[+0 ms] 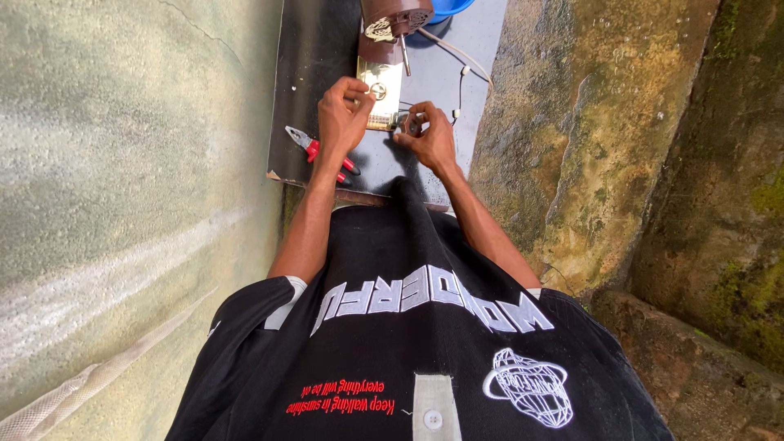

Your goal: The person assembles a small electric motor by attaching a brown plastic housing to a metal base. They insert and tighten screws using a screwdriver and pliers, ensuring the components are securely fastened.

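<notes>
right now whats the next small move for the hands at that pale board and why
Probably keep the left hand pressing the pale board flat while the right hand works the small part at its near edge. Both hands pinch at that edge, and the red-handled pliers lie unused beside the left wrist.

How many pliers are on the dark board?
1. The red-handled pliers lie on the dark board beside the left hand, partly covered by that forearm. More tools may be hidden under the hands.

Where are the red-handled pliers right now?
In the head view, the red-handled pliers lie on the dark board, just outside the left hand, near the board's edge.
</notes>
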